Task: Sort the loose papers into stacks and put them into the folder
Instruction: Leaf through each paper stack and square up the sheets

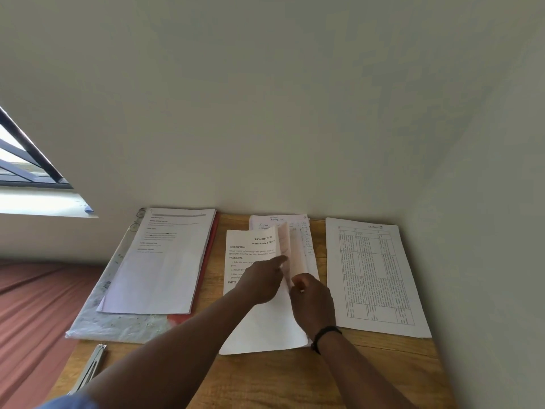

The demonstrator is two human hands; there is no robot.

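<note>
Both forearms reach over the desk [265,379] to the middle stack [265,320], right hand [312,302] pinching a raised sheet [287,249] by its near edge, left hand [262,280] pressing flat with straight fingers; thin, limp paper seemingly best lifted at edges, folder [206,261] lying left.

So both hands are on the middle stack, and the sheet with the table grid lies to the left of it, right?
Not quite. The head view shows the grid sheet to the right of the middle stack, not the left. Both the left hand and right hand are on that stack.
</note>
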